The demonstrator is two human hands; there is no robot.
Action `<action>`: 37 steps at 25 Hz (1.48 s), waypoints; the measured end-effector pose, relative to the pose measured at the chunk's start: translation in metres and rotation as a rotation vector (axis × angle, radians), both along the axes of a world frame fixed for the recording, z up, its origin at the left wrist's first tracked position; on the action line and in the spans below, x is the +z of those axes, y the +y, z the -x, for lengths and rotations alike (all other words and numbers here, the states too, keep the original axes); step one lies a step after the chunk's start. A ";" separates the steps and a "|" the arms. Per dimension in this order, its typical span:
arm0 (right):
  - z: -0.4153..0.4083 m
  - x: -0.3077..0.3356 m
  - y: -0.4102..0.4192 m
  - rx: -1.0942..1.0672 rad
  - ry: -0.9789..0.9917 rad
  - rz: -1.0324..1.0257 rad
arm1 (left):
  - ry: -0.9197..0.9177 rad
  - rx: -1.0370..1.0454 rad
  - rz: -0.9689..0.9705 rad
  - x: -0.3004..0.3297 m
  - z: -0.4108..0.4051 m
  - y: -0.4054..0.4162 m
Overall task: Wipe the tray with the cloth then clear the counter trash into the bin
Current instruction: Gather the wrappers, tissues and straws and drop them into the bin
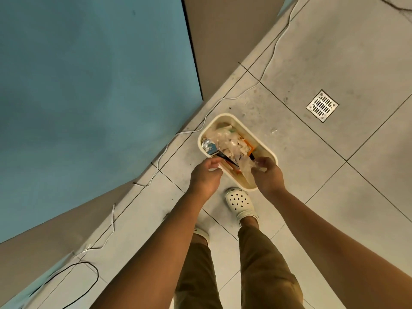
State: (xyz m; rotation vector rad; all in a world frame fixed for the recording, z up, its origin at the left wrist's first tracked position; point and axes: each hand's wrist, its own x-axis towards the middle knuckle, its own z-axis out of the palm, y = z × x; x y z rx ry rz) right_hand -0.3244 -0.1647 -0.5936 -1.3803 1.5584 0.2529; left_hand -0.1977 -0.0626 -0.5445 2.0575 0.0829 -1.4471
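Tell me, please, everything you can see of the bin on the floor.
The bin is a cream, plastic-looking tub with rounded corners and a rolled rim, standing upright and open on the grey floor tiles beside the counter base. It holds clear plastic wrapping, a crumpled foil piece and orange and dark scraps. The right hand pinches clear plastic over its near end; the left hand hovers at its near rim, fingers curled. A white clog stands just before it.

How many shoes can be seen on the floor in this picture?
2. One white shoe stands just below the bin. The other shoe is mostly hidden behind the left arm.
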 end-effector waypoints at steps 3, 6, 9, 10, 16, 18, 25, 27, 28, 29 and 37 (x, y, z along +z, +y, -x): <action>-0.016 0.036 0.003 0.065 -0.050 -0.002 | -0.045 0.054 0.032 0.036 -0.009 0.004; -0.034 0.098 0.010 0.138 -0.167 0.058 | -0.134 0.113 0.106 0.096 -0.017 0.010; -0.043 0.178 0.019 0.232 -0.345 0.103 | -0.221 0.171 0.215 0.169 -0.020 0.017; -0.042 0.202 0.023 0.287 -0.389 0.116 | -0.237 0.189 0.244 0.192 -0.018 0.021; -0.046 0.353 0.057 0.542 -0.632 0.130 | -0.304 0.346 0.403 0.347 -0.006 0.079; -0.066 0.405 0.071 0.604 -0.740 0.114 | -0.377 0.384 0.469 0.398 -0.016 0.100; -0.166 0.552 0.152 0.671 -1.086 0.227 | -0.663 0.422 0.621 0.527 -0.065 0.203; -0.187 0.569 0.177 0.693 -1.104 0.233 | -0.696 0.447 0.611 0.542 -0.078 0.237; -0.197 0.576 0.191 0.715 -1.104 0.237 | -0.718 0.471 0.605 0.549 -0.086 0.257; -0.206 0.581 0.204 0.737 -1.099 0.245 | -0.741 0.504 0.599 0.555 -0.094 0.276; -0.256 0.584 0.254 0.860 -0.983 0.290 | -0.800 0.740 0.497 0.560 -0.144 0.363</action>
